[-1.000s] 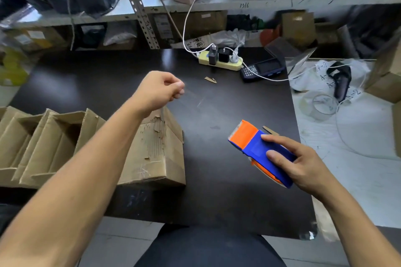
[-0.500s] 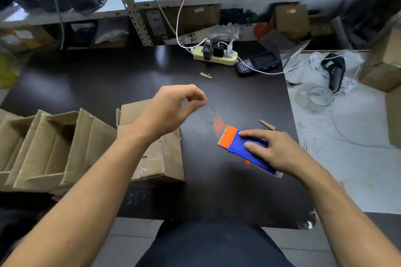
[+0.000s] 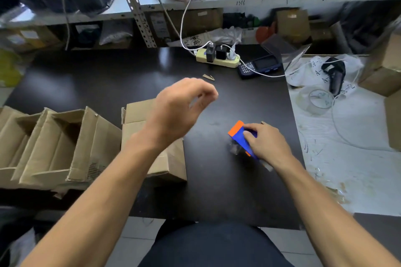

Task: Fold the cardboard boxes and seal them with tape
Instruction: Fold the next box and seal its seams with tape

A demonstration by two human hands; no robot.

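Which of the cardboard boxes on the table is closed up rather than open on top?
The closed box directly under the left forearm, nearest the blue tape dispenser. The open boxes to its left show hollow insides.

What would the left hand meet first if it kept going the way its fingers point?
The left hand points up-right across the dark table. The way looks free at first; the handheld scanner and power strip lie roughly in that line, though depth is unclear.
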